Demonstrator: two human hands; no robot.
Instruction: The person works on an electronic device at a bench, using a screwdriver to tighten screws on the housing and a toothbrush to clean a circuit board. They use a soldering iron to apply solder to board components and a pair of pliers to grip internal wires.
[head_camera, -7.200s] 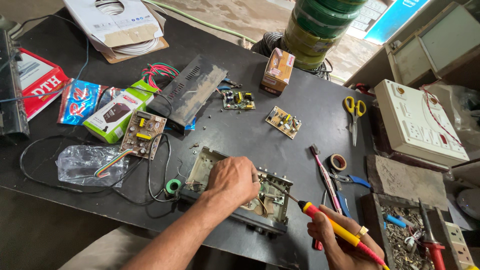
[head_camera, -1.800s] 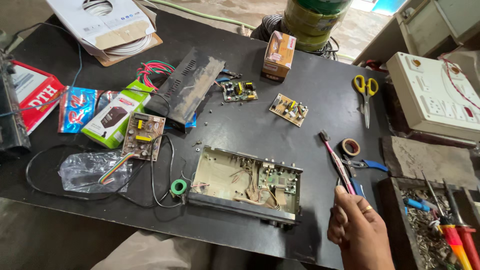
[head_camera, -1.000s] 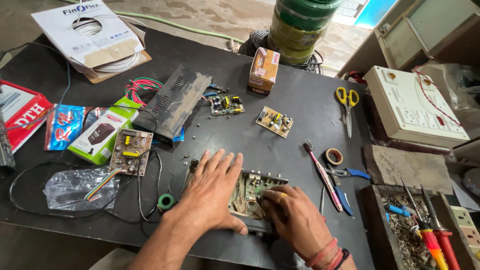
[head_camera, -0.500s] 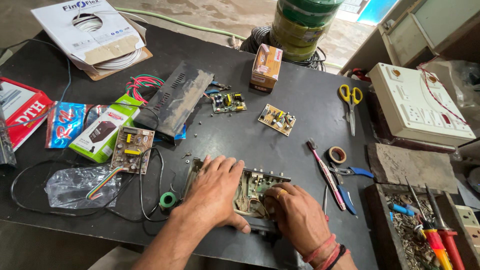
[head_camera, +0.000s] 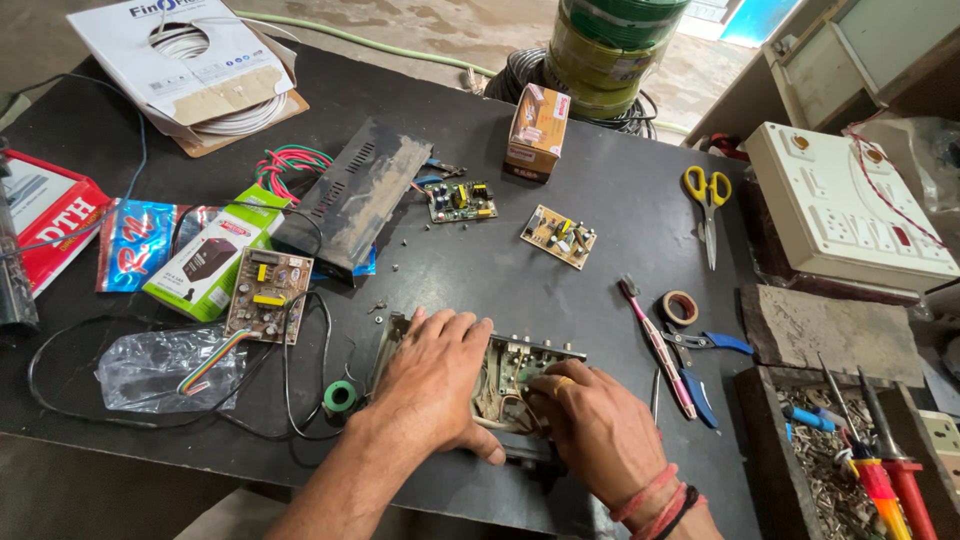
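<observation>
- The left hand lies flat, fingers spread and pressed down, on the opened grey metal chassis with a green circuit board inside, which sits at the near edge of the black tabletop; the flat palm looks meant to hold the chassis steady.
- The right hand reaches into the chassis from the right, its fingers curled together onto the board's parts; whether they pinch anything I cannot tell, since the knuckles hide the tips.
- The dark perforated metal cover lies well apart on the left, likely set aside to leave the inside open.
- Three small loose circuit boards are spread apart on the tabletop: a brown one with trailing rainbow ribbon wires, a green one and a tan one.
- The pink-handled brush, the roll of brown tape and the blue-handled pliers lie just beside the right hand, within easy reach.
- The yellow-handled scissors lie farther back.
</observation>
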